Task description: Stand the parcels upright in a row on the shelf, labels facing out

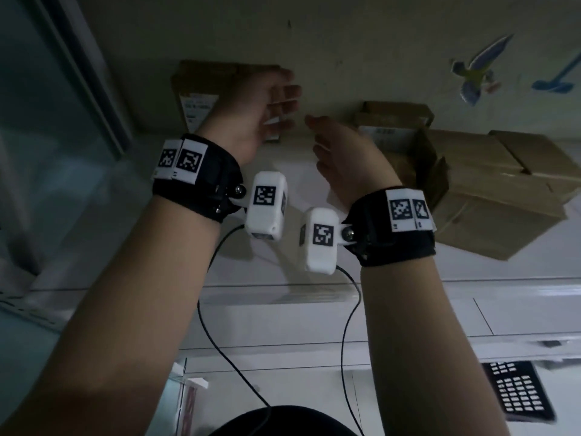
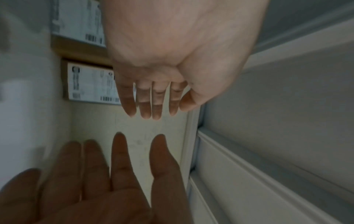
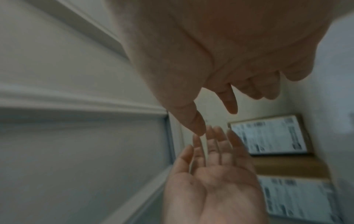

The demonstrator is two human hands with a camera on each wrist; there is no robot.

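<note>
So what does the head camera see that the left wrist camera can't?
Only the head view shows the wristbands with their white camera pods, the pile of plain boxes at right, the bird sticker and the keyboard. Only the left wrist view shows the palms from inside and readable barcodes on two labels. Both show the left hand and right hand, open and holding nothing, and labelled parcels against the wall.

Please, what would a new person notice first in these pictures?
First, the two empty hands raised in the middle, left hand and right hand, palms facing each other. Behind the left hand stands a labelled parcel on the white shelf; unsorted cardboard boxes lie at the right.
</note>
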